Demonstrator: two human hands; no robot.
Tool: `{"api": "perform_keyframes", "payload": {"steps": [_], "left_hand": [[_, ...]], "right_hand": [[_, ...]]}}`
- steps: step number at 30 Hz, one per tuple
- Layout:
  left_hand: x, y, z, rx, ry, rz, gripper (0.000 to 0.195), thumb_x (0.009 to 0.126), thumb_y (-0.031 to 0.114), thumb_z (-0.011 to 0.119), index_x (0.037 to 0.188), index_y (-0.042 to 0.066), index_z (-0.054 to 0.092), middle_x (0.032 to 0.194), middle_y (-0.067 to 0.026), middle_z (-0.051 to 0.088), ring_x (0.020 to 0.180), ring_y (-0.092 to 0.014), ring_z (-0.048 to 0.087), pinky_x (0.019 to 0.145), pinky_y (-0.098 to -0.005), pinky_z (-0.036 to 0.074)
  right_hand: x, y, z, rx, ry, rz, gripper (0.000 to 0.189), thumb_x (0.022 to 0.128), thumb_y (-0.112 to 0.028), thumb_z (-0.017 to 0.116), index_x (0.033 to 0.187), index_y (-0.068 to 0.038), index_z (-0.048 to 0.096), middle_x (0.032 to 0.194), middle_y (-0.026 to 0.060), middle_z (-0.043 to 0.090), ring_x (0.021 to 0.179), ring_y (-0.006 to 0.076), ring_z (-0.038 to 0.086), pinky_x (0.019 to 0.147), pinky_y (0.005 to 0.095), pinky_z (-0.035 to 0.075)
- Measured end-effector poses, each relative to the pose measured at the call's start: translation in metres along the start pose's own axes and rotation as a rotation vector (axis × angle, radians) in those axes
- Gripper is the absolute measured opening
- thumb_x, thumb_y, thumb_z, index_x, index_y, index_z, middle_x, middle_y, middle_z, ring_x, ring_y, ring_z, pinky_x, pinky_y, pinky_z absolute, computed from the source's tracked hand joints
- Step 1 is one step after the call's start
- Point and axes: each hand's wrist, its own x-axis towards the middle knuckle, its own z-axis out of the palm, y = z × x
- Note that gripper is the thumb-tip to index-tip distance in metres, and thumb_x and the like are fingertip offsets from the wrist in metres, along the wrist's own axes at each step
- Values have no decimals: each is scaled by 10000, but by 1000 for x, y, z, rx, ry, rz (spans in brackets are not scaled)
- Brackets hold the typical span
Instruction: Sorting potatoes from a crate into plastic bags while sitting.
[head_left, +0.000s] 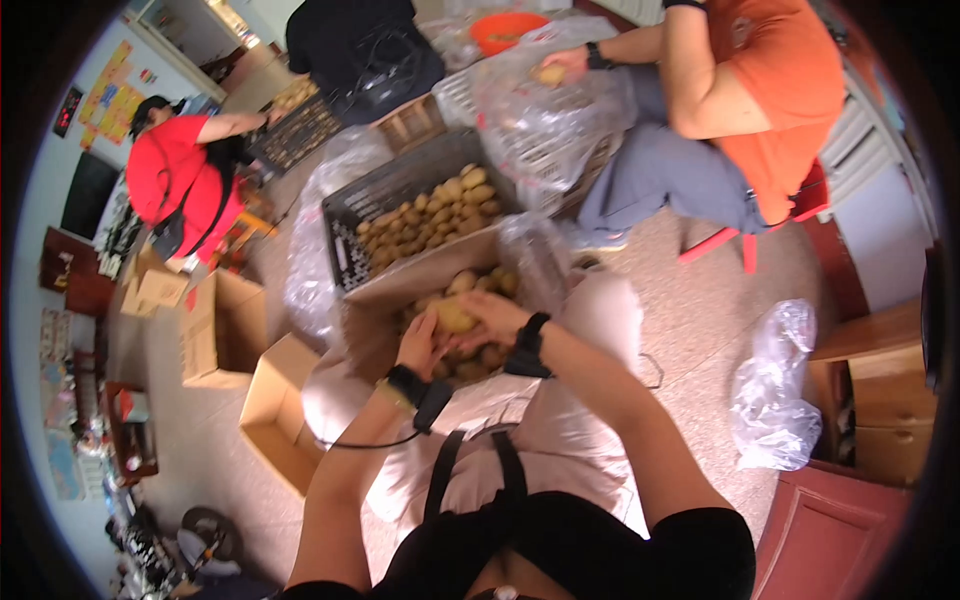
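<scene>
Between my knees stands an open cardboard box (375, 322) with many potatoes (472, 367) in it. Above them, both my hands hold one large yellowish potato (454, 315). My left hand (420, 343) touches it from the left side with the fingertips. My right hand (495, 319) grips it from the right, thumb over the top and fingers beneath. Each wrist wears a black strap with a small device. Just beyond the box, a dark plastic crate (420, 169) holds smaller potatoes (431, 217) heaped toward its near and right sides.
A person in orange (780, 82) sits at right, holding a potato over a plastic-lined white crate (544, 127). Another person in red (169, 172) reaches to a potato crate (296, 135). Open cardboard boxes (225, 330) stand at left; a clear plastic bag (776, 390) lies right.
</scene>
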Motion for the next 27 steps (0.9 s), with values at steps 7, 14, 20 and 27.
{"api": "perform_keyframes", "payload": {"steps": [7,14,20,27], "left_hand": [[7,-12,-31,163,-122,-160,279,829,308,511,1027,117,463,951,-27,535,821,-169,556,693,-307,477],[34,-10,-49,335,-277,-202,312,810,249,559,1010,22,484,934,-66,555,846,-157,571,738,-268,471],[52,-16,-60,382,-279,-160,344,772,278,607,1004,37,529,872,-36,580,777,-121,573,668,-222,454],[73,-31,-55,415,-255,-84,370,759,302,609,988,23,528,808,-42,578,635,-106,561,553,-214,448]], "right_hand": [[2,22,-3,-302,158,75,457,867,-314,440,1255,-156,258,1055,92,497,743,215,591,622,307,511],[8,32,-17,-401,275,167,563,772,-199,605,1211,-75,275,941,108,515,644,149,571,576,265,518],[19,34,-23,-527,353,230,505,790,-229,580,1166,-42,300,903,107,535,631,159,590,550,262,520],[18,31,-15,-514,441,210,368,848,-196,469,1174,-92,334,897,88,553,589,130,587,512,231,510]]}}
